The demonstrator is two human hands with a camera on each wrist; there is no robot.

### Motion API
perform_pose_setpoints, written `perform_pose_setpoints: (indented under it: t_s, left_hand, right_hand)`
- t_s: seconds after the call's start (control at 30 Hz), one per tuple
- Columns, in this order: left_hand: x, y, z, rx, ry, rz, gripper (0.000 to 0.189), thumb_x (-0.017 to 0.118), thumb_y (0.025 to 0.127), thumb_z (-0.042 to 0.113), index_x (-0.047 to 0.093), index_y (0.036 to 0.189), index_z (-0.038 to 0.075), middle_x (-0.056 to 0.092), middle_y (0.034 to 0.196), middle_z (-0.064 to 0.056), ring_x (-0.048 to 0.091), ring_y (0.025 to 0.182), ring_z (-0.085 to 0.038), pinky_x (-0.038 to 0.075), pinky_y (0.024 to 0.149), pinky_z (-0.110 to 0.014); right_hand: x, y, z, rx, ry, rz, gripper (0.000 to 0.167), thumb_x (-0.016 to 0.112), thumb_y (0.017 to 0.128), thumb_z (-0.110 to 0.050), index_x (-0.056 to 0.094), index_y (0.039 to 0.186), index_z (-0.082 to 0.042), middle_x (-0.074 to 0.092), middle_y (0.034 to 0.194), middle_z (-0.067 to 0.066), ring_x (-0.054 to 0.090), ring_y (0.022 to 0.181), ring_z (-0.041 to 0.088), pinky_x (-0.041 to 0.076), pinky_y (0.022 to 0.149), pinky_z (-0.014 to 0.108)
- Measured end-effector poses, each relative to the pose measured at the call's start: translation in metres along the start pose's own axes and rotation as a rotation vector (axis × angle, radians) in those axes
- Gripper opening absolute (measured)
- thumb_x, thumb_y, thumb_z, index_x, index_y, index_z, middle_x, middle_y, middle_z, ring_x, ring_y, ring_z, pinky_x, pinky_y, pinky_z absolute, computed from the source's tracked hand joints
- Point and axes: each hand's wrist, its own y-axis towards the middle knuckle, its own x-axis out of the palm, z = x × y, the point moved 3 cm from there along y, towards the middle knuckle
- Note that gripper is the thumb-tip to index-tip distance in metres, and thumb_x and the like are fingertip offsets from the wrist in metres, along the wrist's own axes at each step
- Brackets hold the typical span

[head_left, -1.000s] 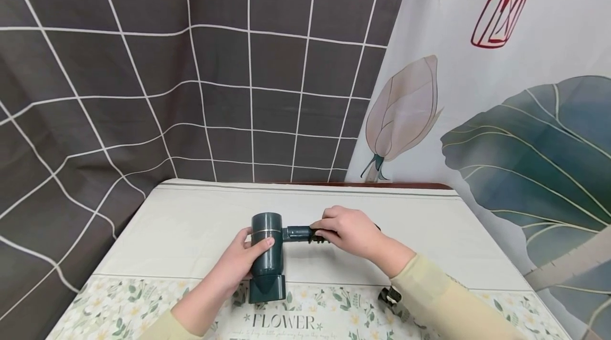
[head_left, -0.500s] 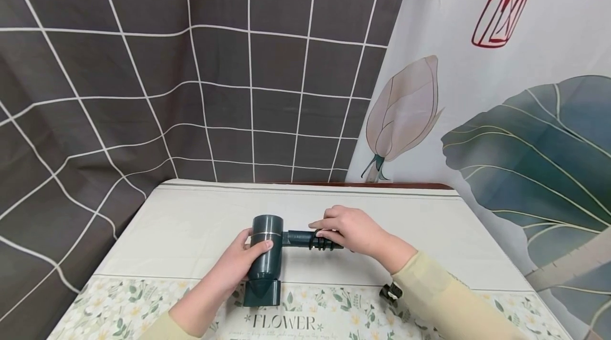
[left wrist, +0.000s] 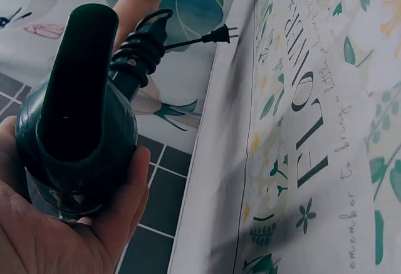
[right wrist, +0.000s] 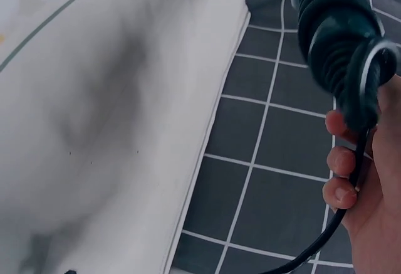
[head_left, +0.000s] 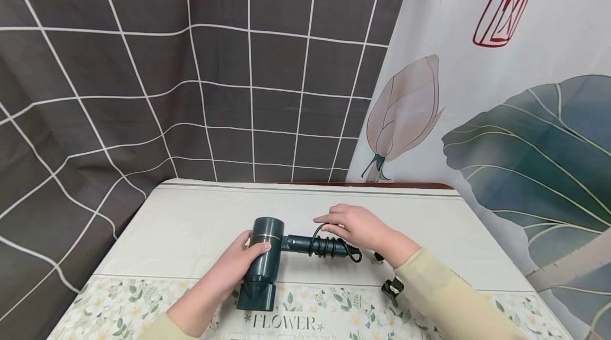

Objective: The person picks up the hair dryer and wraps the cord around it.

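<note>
My left hand (head_left: 236,263) grips the barrel of a dark green hair dryer (head_left: 268,260), its thumb lying across the top side. The flat nozzle (head_left: 256,297) points toward the front of the table, and the handle (head_left: 298,243) extends to the right. A black power cord (head_left: 325,247) is wound in several coils around that handle. My right hand (head_left: 360,226) holds a loop of this cord above the handle's end; in the right wrist view the fingers (right wrist: 341,161) curl at the cord. The two-pin plug (left wrist: 219,34) hangs from the cord in the left wrist view.
A white tablecloth (head_left: 200,223) with a flowered front band and the word FLOWER covers the table. Behind hangs a dark grid curtain (head_left: 277,112), with a lotus-print cloth (head_left: 415,27) at the right. A small black object (head_left: 393,287) shows beside the right sleeve.
The hair dryer has tilted, its nozzle shifting left and its handle end dropping lower. My right hand has come away from the handle, drawing up a cord loop and uncovering the coils.
</note>
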Motion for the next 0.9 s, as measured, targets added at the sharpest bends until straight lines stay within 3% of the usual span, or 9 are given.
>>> perform_pose_setpoints:
  t_s: [0.43,0.9]
  left_hand:
    - [-0.002,-0.004,-0.003,-0.002,-0.011,-0.02,0.073,0.063,0.095,0.041,0.031,0.152,0.009,0.062,0.111,-0.017,0.066,0.087,-0.026,0.052,0.074,-0.044]
    - [-0.002,-0.005,-0.003,0.012,-0.018,-0.092,0.077,0.061,0.095,0.046,0.027,0.153,0.009,0.065,0.11,-0.015,0.067,0.089,-0.025,0.05,0.081,-0.043]
  right_hand:
    - [0.001,-0.003,0.017,0.073,0.015,0.017,0.026,0.06,0.099,-0.038,0.075,0.112,-0.022,0.064,0.094,-0.013,0.057,0.081,0.003,0.05,0.075,0.03]
    - [0.008,-0.002,0.029,0.153,0.062,0.014,0.027,0.058,0.1,-0.039,0.074,0.116,-0.025,0.065,0.095,-0.015,0.052,0.074,0.0,0.049,0.074,0.031]
